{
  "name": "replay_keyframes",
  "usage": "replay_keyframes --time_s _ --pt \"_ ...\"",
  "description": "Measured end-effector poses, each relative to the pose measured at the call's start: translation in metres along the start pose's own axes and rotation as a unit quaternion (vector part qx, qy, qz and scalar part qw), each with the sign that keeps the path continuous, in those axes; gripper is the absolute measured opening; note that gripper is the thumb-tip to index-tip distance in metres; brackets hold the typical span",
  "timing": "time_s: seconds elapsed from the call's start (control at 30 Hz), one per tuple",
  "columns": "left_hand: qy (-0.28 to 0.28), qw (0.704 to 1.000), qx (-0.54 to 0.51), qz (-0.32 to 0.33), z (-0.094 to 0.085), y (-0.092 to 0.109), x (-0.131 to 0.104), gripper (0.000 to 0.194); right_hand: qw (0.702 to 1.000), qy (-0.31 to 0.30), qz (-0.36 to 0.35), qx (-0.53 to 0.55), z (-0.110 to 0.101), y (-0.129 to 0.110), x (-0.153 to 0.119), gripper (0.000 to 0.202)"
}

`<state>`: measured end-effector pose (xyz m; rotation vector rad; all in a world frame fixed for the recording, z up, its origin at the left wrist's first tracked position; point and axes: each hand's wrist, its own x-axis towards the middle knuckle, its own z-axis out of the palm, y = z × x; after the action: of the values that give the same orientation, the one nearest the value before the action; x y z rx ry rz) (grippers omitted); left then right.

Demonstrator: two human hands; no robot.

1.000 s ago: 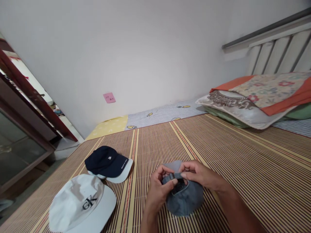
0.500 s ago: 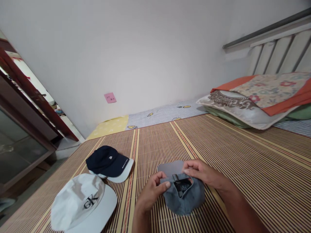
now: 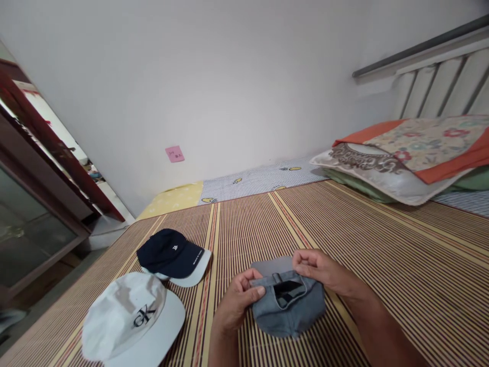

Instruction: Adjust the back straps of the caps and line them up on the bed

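Note:
A grey-blue baseball cap (image 3: 290, 313) is in front of me, its back with the strap opening facing me and its paler brim pointing away. My left hand (image 3: 239, 295) pinches the left end of the back strap, thumb on the near side. At the strap's right end, my right hand (image 3: 319, 270) grips the cap with curled fingers. To the left lie a white cap (image 3: 122, 316) with black "CK" letters and, behind it, a navy cap (image 3: 168, 255) with a white-edged brim. Most of the grey cap's inside is hidden.
A striped bamboo mat (image 3: 367, 244) covers the bed. Pillows with an orange floral cover (image 3: 431, 142) are stacked at the far right, below a radiator (image 3: 439, 86). A pink note (image 3: 174, 154) is stuck on the wall, and a dark red door frame (image 3: 57, 142) stands at left.
My right hand has shifted slightly right, and the back strap looks more stretched between my hands. The cap's opening has become wider and flatter. The other caps have not moved.

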<state>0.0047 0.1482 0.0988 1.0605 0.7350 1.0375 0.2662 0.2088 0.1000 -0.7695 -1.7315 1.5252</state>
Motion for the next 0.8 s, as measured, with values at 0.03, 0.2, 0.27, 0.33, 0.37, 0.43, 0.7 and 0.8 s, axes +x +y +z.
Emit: replay_keyframes --time_s 0.03,0.2,0.27,0.33,0.37,0.43,0.7,0.8 --pt "0.002 1.0 0.0 -0.004 0.0 0.001 0.0 0.043 1.0 0.003 -0.001 0.001 0.0 0.0 0.0 0.046" --pt "0.016 1.0 0.0 -0.009 -0.005 -0.001 -0.001 0.045 1.0 0.021 -0.005 0.004 -0.001 -0.002 -0.002 0.05" --pt "0.021 1.0 -0.005 0.008 -0.008 -0.003 -0.001 0.045 1.0 0.022 -0.006 0.011 -0.002 -0.005 -0.005 0.05" --pt "0.029 0.999 -0.016 0.026 -0.01 -0.004 -0.002 0.045 1.0 0.008 -0.002 0.02 -0.003 -0.007 -0.007 0.049" --pt "0.033 0.999 -0.023 0.032 -0.011 -0.005 -0.002 0.045 1.0 -0.003 0.002 0.021 -0.004 -0.008 -0.008 0.049" --pt "0.037 0.998 -0.046 0.038 -0.012 -0.005 -0.003 0.043 1.0 -0.025 0.007 0.015 -0.006 -0.007 -0.009 0.049" --pt "0.03 0.994 -0.095 0.034 -0.011 0.001 -0.007 0.041 0.993 -0.013 -0.027 0.11 -0.007 -0.004 -0.012 0.05" --pt "0.003 0.998 -0.059 0.028 -0.013 0.005 -0.009 0.042 0.981 0.005 -0.028 0.194 -0.002 -0.009 -0.015 0.052"
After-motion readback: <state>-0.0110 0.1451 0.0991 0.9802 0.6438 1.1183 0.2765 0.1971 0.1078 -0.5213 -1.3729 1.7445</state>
